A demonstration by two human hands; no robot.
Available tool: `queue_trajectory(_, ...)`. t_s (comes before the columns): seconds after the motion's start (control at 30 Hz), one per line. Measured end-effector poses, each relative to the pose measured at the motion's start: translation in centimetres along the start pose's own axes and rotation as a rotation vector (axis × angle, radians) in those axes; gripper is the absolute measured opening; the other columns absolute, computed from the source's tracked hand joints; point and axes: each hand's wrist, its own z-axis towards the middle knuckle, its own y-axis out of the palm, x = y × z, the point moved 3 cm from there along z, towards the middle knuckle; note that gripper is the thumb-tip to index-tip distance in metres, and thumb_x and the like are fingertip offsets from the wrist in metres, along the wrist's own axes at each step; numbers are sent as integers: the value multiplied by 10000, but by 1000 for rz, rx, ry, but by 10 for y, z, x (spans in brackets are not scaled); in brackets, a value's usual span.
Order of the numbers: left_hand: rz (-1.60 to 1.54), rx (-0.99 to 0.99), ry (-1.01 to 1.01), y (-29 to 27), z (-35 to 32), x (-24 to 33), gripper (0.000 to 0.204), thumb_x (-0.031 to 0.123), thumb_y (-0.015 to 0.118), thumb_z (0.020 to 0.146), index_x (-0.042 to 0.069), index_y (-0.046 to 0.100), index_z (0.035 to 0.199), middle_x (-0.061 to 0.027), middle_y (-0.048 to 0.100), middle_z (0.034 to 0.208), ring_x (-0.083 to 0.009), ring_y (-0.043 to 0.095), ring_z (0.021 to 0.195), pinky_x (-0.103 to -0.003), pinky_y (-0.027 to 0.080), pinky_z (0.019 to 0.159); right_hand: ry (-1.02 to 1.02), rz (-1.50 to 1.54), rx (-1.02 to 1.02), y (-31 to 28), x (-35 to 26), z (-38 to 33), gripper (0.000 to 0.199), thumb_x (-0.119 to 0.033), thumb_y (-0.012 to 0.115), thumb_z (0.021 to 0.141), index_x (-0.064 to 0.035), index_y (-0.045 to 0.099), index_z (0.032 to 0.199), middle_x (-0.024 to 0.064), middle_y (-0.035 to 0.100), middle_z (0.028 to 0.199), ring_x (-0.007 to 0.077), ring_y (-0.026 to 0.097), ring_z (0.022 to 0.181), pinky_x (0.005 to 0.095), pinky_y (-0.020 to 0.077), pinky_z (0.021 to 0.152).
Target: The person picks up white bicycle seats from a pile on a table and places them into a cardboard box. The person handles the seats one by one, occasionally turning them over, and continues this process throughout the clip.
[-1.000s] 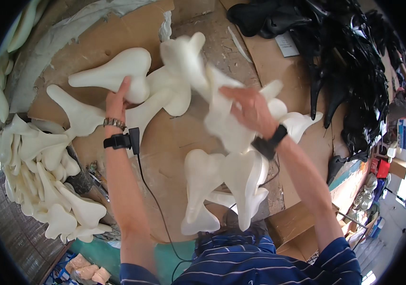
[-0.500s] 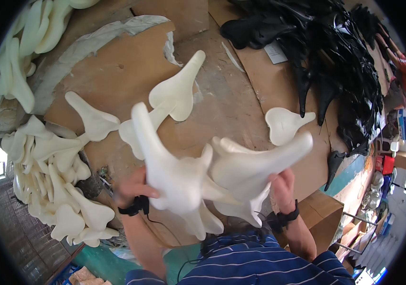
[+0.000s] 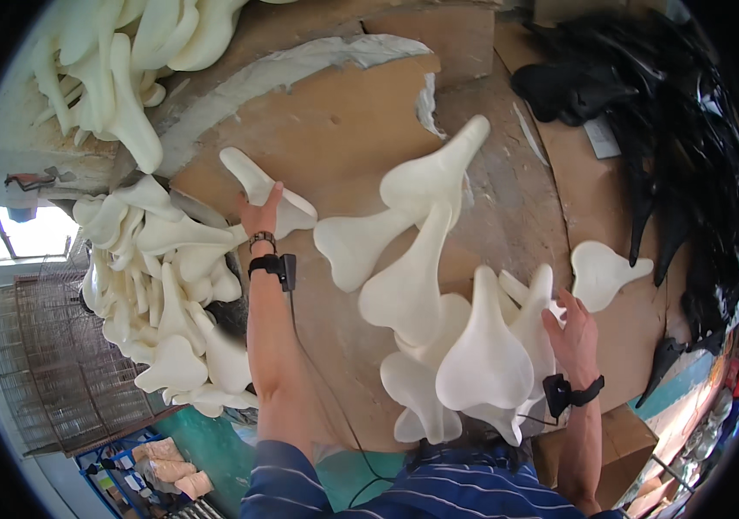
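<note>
A: What's the left hand (image 3: 259,218) up to? Can't really make it out lol

B: It's over a cream bike seat (image 3: 297,217) lying on the left part of the cardboard-covered table (image 3: 335,303). Thumb sticks up away from the fingers, but the hand blocks the seat's middle and some fingertips are out of sight, so no idea if it's pinching or just resting.

A: And the right hand (image 3: 573,342)?

B: Fingers bent and a bit apart, right beside the cluster of cream seats (image 3: 484,363) at the near edge. Can't tell if they touch the closest one. There's a sliver of white by the fingertips, dunno which seat that is.

A: How many in that cluster?

B: Couldn't count them honestly. The big front one points its narrow end away from the person and covers those behind it. The lone seat (image 3: 604,275) near the right hand is easy to see though.

A: Black seats (image 3: 676,164)?

B: They blur into one heap and the dark rim swallows the far side. The upper-left cream pile (image 3: 131,69) gets cut off up top, and the right forearm crosses the cardboard box (image 3: 627,437).
</note>
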Motion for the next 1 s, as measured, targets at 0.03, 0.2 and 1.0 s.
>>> queue_trajectory(0.03,-78,-15,14,1,0,3,1176,660,851,671,-61,402,1485,-286,560,1416,-385,569,1289,-428,431,1100,8,15,-6,0,1,1,480,-228,722,890,-19,619,1310,190,697,1141,347,696,889,439,555,790)
queue_trajectory(0.2,-35,118,112,-9,5,12,905,563,858,691,-42,568,1298,-235,698,1193,-383,675,1101,-438,516,966,-12,-39,-72,10,-5,9,460,-206,725,878,-1,638,1281,196,701,1126,346,696,870,438,558,789)
queue_trajectory(1.0,-662,-927,-209,-58,-230,164,453,334,734,968,-33,650,1219,-105,712,1107,-173,657,1049,-347,528,910,-263,806,-115,-23,-111,-18,440,-198,740,910,46,654,1266,189,728,1144,227,701,928,340,565,797)
